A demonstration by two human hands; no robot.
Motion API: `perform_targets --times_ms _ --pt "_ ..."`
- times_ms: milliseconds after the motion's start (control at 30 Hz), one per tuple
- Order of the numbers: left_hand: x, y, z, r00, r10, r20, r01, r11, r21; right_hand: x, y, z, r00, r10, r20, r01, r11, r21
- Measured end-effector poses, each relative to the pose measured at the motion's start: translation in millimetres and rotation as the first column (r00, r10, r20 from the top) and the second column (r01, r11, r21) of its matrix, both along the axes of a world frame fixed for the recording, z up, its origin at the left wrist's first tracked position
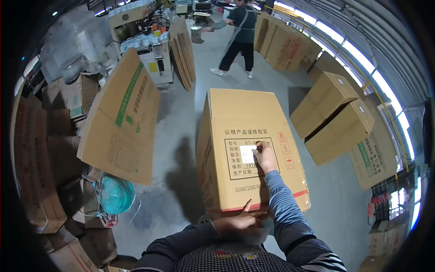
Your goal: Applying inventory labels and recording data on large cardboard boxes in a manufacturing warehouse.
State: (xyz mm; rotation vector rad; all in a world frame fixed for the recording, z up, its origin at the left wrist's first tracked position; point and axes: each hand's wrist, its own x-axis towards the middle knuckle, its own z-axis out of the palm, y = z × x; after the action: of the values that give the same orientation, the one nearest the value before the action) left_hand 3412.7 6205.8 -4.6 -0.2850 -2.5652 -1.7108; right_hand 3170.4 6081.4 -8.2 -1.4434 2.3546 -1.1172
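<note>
Right hand (266, 156): fingers narrowed at white label's (247, 155) right edge, grip unclear | left hand (242, 223): fingers loosely spread by carton's (233, 182) near edge | label: within carton's printed frame | room: floor (328, 190) shows along both carton sides

On my left I see flattened cardboard (124, 120) standing near a turquoise bundle (116, 195); on my right, two brown boxes (321, 102); ahead, a co-worker (244, 25) in dark clothes.
</note>
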Motion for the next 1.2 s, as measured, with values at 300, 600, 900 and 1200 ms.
perform_targets --times_ms 300,600,900,1200 --pt "-4.0 -6.0 11.9 0.996 -0.089 0.001 0.089 0.994 -0.057 -3.3 -4.8 4.3 1.000 0.017 -0.008 -0.017 0.997 0.072" --pt "-2.6 -2.7 25.8 0.996 -0.017 0.089 0.016 1.000 0.006 -4.9 -1.6 17.7 0.991 0.109 -0.073 -0.104 0.992 0.069" --pt "2.8 1.5 29.8 0.998 0.017 0.062 -0.023 0.996 0.088 6.4 -27.5 62.6 0.889 0.433 -0.148 -0.398 0.892 0.213" --pt "-0.4 0.5 38.0 0.991 0.010 0.136 -0.018 0.998 0.059 9.3 -46.2 46.5 0.776 0.625 -0.087 -0.584 0.764 0.274"
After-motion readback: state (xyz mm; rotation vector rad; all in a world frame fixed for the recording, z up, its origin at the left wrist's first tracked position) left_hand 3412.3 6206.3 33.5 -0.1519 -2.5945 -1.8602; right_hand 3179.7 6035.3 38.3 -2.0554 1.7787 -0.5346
